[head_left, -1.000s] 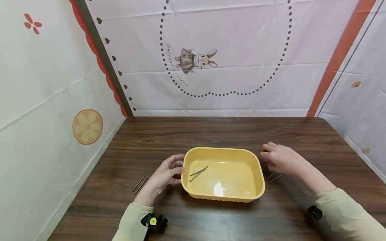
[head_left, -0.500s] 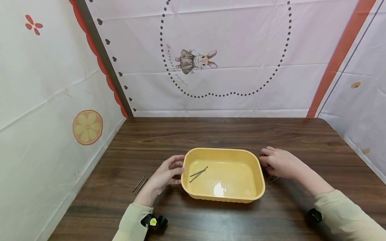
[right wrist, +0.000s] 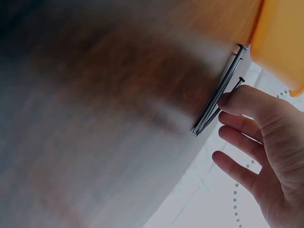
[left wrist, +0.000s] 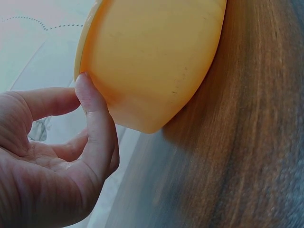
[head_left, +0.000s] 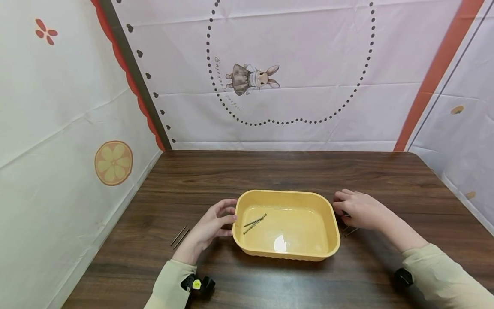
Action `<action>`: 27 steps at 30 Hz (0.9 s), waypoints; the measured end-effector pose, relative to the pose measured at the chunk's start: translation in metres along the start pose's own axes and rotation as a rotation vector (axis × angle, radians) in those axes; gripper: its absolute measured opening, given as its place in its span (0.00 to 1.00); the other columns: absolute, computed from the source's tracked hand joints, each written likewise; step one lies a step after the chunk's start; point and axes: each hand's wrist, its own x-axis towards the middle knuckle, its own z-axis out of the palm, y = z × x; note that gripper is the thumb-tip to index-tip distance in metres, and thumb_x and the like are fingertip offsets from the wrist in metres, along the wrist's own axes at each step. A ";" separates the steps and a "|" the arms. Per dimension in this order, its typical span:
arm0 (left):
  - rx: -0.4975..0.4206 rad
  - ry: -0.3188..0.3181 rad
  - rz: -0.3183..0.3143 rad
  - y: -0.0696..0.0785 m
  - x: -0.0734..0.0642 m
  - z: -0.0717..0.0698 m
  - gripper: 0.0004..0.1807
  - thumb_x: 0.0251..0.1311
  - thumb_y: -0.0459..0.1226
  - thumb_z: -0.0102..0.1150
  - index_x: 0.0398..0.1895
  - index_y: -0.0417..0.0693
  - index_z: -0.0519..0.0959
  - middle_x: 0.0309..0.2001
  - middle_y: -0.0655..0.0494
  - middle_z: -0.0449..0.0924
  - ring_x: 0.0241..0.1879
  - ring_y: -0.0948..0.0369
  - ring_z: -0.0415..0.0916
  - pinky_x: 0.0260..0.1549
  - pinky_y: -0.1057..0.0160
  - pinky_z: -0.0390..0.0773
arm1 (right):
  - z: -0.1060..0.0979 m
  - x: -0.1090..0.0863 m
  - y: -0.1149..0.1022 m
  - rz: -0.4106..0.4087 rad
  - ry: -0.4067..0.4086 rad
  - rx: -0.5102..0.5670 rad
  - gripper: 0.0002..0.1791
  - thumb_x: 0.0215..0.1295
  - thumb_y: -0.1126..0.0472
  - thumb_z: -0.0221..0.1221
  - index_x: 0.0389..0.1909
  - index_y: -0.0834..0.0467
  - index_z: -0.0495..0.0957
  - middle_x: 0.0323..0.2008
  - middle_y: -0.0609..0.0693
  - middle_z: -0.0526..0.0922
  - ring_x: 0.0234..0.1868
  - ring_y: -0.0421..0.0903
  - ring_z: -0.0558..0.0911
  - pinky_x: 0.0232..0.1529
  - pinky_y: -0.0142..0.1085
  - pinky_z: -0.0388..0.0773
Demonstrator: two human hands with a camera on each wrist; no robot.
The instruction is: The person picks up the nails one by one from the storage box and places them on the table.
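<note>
1. Dark wood-grain table (head_left: 247,171) in front of you; pale printed cloth (head_left: 316,56) hangs beyond both your hands.
2. Yellow tray (head_left: 301,229) sits between your hands, flat on the table. Its near-left end meets your left hand (head_left: 207,227): fingers apart and loosely bent, tips resting against the wall and rim. You are not seen lifting it.
3. Your right hand (head_left: 360,209) is just beyond the tray's opposite end, low over the table. Fingers bent downward; in the right wrist view one fingertip covers part of a thin nail. Whether you have it pinched, cannot tell.
4. Done, as far as shown: a few crossed nails (head_left: 254,222) lie on the tray floor, toward the end nearest your left hand. At least two; overlap makes an exact count unsure.
5. Outside, your right side: a small bunch of dark nails (right wrist: 219,88) lies under and beside your fingertips, heads toward the tray. Several heads show; number uncertain.
6. Outside, your left side: two nails (head_left: 178,236) lie side by side on the table, just outward of your left wrist, touched by neither hand.
7. Judgement: partway. Nails on both sides of you remain outside the tray.
</note>
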 end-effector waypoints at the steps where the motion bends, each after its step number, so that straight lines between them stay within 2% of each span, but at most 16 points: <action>1: 0.000 0.002 0.000 0.000 0.000 0.000 0.27 0.66 0.31 0.55 0.69 0.45 0.65 0.51 0.47 0.69 0.35 0.61 0.78 0.30 0.67 0.83 | 0.000 0.000 0.000 -0.005 0.006 -0.001 0.21 0.35 0.67 0.73 0.19 0.47 0.68 0.26 0.40 0.66 0.31 0.39 0.65 0.27 0.30 0.63; 5: 0.002 0.004 -0.001 0.001 -0.001 0.000 0.27 0.66 0.32 0.55 0.69 0.45 0.65 0.52 0.47 0.69 0.36 0.61 0.78 0.30 0.66 0.83 | 0.000 0.001 0.000 -0.021 0.024 -0.002 0.21 0.34 0.67 0.73 0.19 0.47 0.68 0.26 0.39 0.66 0.31 0.38 0.65 0.27 0.30 0.64; 18: 0.003 -0.011 0.011 0.000 -0.002 0.000 0.27 0.66 0.31 0.54 0.68 0.44 0.65 0.53 0.45 0.68 0.38 0.61 0.77 0.30 0.67 0.82 | -0.003 0.000 -0.003 0.034 -0.052 0.026 0.20 0.38 0.67 0.72 0.20 0.46 0.70 0.26 0.39 0.67 0.32 0.38 0.66 0.28 0.30 0.65; 27: -0.001 -0.005 0.013 0.000 -0.002 -0.001 0.27 0.66 0.31 0.54 0.68 0.45 0.65 0.52 0.45 0.68 0.38 0.61 0.77 0.29 0.67 0.82 | -0.002 -0.001 -0.003 0.032 -0.045 0.026 0.20 0.36 0.67 0.72 0.20 0.46 0.70 0.26 0.39 0.67 0.31 0.38 0.66 0.27 0.30 0.65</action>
